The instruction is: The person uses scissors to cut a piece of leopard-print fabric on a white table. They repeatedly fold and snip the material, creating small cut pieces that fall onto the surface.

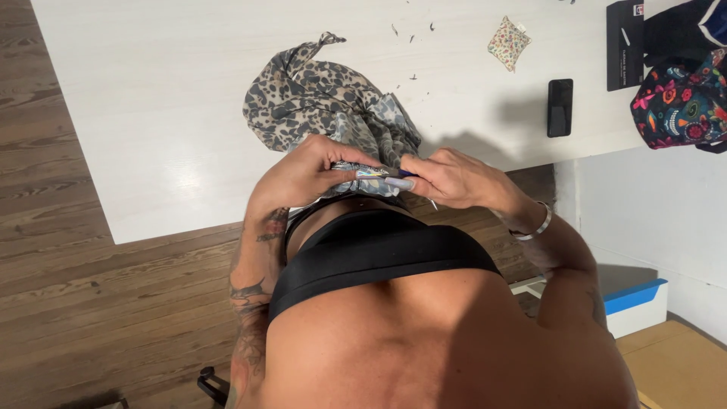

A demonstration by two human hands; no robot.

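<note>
1. Your left hand (307, 173) is curled shut, pinching a fold of the leopard-print fabric (318, 98) at the table's near edge.
2. Your right hand (447, 178) is closed too, fingers gripping the same fold just beside the left; a thin dark tool shows between them, too small to identify.
3. The rest of the fabric is bunched on the white table (151, 113).
4. Farther right: a small floral pouch (508, 42), a black phone (560, 107), and a colourful patterned bag (678, 102).
</note>
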